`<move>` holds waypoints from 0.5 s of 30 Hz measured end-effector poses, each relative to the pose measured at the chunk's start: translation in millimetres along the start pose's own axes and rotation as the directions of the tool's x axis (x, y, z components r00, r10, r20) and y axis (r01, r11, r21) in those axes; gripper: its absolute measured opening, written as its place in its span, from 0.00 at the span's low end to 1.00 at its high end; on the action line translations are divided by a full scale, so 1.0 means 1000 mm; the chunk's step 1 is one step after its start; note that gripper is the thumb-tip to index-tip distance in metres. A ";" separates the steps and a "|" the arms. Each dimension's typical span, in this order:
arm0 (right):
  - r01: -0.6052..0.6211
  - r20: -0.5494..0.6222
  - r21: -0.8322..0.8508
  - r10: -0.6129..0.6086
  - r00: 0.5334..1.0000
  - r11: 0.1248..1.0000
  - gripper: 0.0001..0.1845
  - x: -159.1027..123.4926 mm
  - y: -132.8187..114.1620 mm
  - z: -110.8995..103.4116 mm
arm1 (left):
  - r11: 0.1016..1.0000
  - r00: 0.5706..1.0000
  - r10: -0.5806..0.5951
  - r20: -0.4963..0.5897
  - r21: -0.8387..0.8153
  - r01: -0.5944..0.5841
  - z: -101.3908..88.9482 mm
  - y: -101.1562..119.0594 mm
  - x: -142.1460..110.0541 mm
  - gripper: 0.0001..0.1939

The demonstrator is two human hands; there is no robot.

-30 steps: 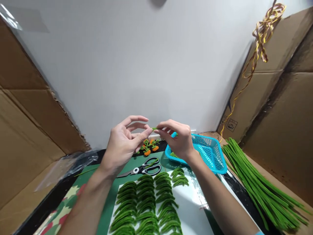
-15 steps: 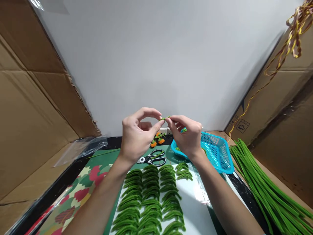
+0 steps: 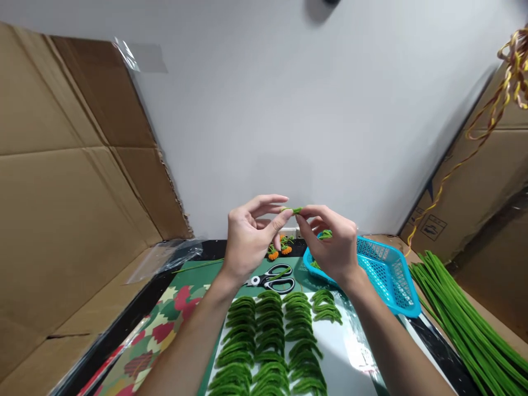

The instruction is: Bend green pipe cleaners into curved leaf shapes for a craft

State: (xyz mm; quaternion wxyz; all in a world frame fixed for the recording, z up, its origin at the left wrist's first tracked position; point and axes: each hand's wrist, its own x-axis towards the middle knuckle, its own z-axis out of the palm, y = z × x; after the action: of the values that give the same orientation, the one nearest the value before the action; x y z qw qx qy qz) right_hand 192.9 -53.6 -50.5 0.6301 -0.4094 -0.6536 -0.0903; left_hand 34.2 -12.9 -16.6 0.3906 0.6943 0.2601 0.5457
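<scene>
Both hands are raised above the table and pinch one short green pipe cleaner piece [image 3: 291, 210] between them. My left hand [image 3: 251, 236] grips its left end with thumb and forefinger, the other fingers curled loosely. My right hand [image 3: 330, 245] pinches its right end and also holds some green pieces in its palm. Below the hands, rows of bent green pipe cleaner leaves [image 3: 268, 341] lie on a white sheet [image 3: 334, 346].
Black-handled scissors [image 3: 272, 279] lie behind the leaves, beside small orange and green pieces [image 3: 279, 250]. A blue plastic basket [image 3: 379, 273] stands at the right. A bundle of long green pipe cleaners [image 3: 462, 324] lies far right. Cardboard walls [image 3: 61, 181] enclose both sides.
The view has shifted, so the hands sit further right and slightly lower in the picture. They still pinch the green piece between them, with fingers working at it.
</scene>
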 end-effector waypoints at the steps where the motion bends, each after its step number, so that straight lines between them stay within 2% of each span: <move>1: 0.027 -0.005 -0.023 -0.027 1.000 0.999 0.04 -0.001 0.000 0.000 | 1.000 1.000 -0.013 0.003 -0.013 0.013 -0.001 0.000 0.000 0.18; 4: 0.091 -0.006 -0.070 -0.092 0.996 0.993 0.04 -0.001 -0.001 0.001 | 0.996 0.998 -0.060 0.020 -0.065 0.061 -0.005 -0.003 0.001 0.18; 8: 0.093 -0.005 -0.044 -0.093 0.996 0.995 0.03 -0.001 -0.004 0.000 | 0.983 0.992 -0.124 0.027 -0.130 0.127 -0.008 -0.004 0.000 0.16; 11: 0.091 -0.036 -0.039 -0.092 0.995 0.995 0.04 -0.002 -0.006 0.001 | 0.986 0.993 -0.115 0.017 -0.121 0.116 -0.007 -0.003 -0.002 0.13; 15: 0.170 -0.038 -0.167 -0.179 0.983 0.971 0.04 -0.005 -0.004 0.004 | 0.995 0.996 -0.087 -0.005 -0.053 0.087 -0.006 -0.001 -0.003 0.13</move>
State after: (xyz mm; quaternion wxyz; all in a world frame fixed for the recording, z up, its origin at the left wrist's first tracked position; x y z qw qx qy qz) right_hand 187.2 -55.9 -54.2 0.6012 -0.3979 -0.6607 -0.2092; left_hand 27.9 -13.3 -18.8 0.4312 0.6696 0.2771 0.5375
